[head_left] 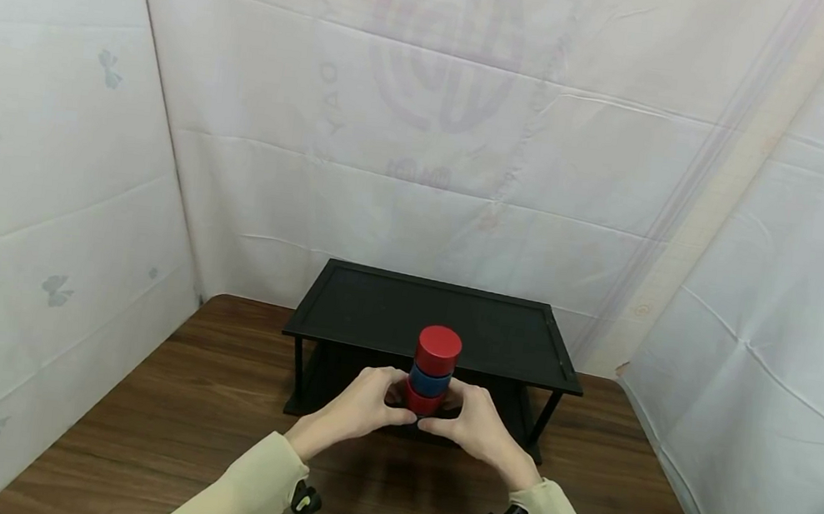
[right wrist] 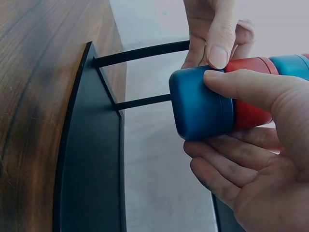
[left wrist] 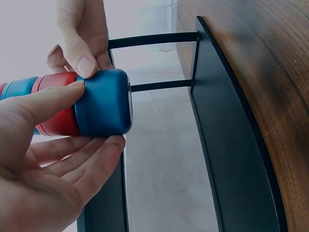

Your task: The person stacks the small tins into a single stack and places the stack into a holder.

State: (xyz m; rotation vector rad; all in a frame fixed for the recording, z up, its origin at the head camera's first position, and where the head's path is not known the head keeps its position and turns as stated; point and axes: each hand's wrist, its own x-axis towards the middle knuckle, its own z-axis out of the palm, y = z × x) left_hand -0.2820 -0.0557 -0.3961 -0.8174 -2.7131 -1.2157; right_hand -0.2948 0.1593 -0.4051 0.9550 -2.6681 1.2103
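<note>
A stack of small round canisters, alternating red and blue, stands upright between my two hands in the head view. Its top red canister (head_left: 438, 352) sits over a blue canister (head_left: 429, 382) and another red one (head_left: 423, 402). At the bottom is a blue canister (left wrist: 107, 104), hidden by the hands in the head view. My left hand (head_left: 365, 401) grips the stack from the left, thumb on the bottom blue canister. From the other side my right hand (head_left: 478, 421) holds the same lower part, its thumb (right wrist: 227, 79) close to the left thumb.
Behind the hands stands a black two-tier rack (head_left: 392, 305) with thin posts, and the stack overlaps its front edge in the head view. It rests on a brown wooden table (head_left: 201, 402). White sheeting (head_left: 284, 110) hangs behind and on both sides.
</note>
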